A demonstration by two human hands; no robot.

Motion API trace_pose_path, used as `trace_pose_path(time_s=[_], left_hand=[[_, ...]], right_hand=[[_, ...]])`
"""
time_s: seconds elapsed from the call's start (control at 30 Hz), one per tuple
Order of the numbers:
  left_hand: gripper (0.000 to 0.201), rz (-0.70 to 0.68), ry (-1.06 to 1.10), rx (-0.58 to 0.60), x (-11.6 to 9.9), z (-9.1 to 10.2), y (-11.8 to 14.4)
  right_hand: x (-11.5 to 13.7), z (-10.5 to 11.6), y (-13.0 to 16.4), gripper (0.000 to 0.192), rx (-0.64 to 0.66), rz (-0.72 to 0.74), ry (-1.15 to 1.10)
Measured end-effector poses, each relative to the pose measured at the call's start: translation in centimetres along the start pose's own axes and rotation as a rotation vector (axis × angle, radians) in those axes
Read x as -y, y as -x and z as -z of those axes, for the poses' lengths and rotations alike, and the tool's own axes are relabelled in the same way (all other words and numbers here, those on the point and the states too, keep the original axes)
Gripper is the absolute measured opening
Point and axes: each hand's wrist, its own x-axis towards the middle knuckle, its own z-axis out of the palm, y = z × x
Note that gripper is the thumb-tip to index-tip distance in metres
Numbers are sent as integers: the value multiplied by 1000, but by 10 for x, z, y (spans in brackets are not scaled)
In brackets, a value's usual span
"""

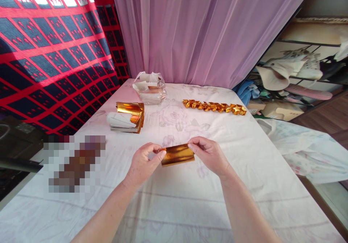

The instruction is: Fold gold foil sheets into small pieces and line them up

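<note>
A shiny gold foil paper sheet (178, 155), curved along its length, is stretched between my two hands above the table. My left hand (145, 161) pinches its left end between thumb and fingers. At the upper right corner, my right hand (209, 154) grips it the same way. Beyond my left hand lies a stack of gold foil paper (130, 108), partly curled, with white backs showing. A row of folded gold foil pieces (214, 107) runs across the far right of the table.
A clear plastic bag (150, 88) with paper stands at the table's far edge. The table (174, 206) has a pale floral cover. A blurred-out object (77, 163) lies at left. Purple curtains (190, 33) hang behind; shelves with a cap (274, 74) stand right.
</note>
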Motion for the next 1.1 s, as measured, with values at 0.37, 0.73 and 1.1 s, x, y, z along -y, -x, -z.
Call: trace_pose_path(time_s=[0.37,0.73,1.1], left_hand=[[20,8,24,-58,2,0,0],[22,17,31,-52,2,0,0],[21,37,8,-40,1,1,-1]], right_hand=[[-1,2,0,26,-16,-20,-24],[-5,0,0,30,11,-113,-30],[-5,-1,0,28,35,-154,-29]])
